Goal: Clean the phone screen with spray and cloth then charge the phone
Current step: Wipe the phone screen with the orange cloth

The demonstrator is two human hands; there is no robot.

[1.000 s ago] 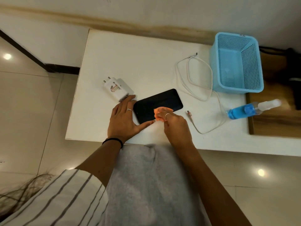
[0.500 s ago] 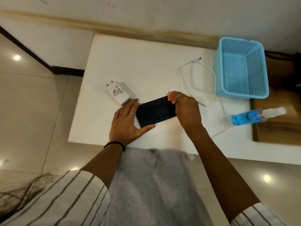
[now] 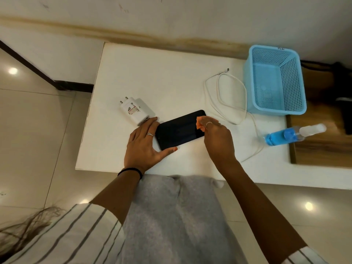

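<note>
A black phone (image 3: 180, 129) lies screen up on the white table (image 3: 162, 79). My left hand (image 3: 143, 143) rests flat on the table against the phone's left end, thumb along its near edge. My right hand (image 3: 217, 138) pinches a small orange cloth (image 3: 200, 123) and presses it on the right end of the screen. A white charger plug (image 3: 134, 111) lies just left of the phone. A white cable (image 3: 226, 100) is looped to the right. The blue spray bottle (image 3: 289, 135) lies on its side at the table's right edge.
A light blue mesh basket (image 3: 274, 80) stands at the back right of the table. A wooden surface (image 3: 322, 147) adjoins the table on the right. The wall runs along the table's far edge. Tiled floor lies to the left.
My right hand has slid the orange cloth from the screen's near middle to its right end. My left hand has stayed at the phone's left end.
</note>
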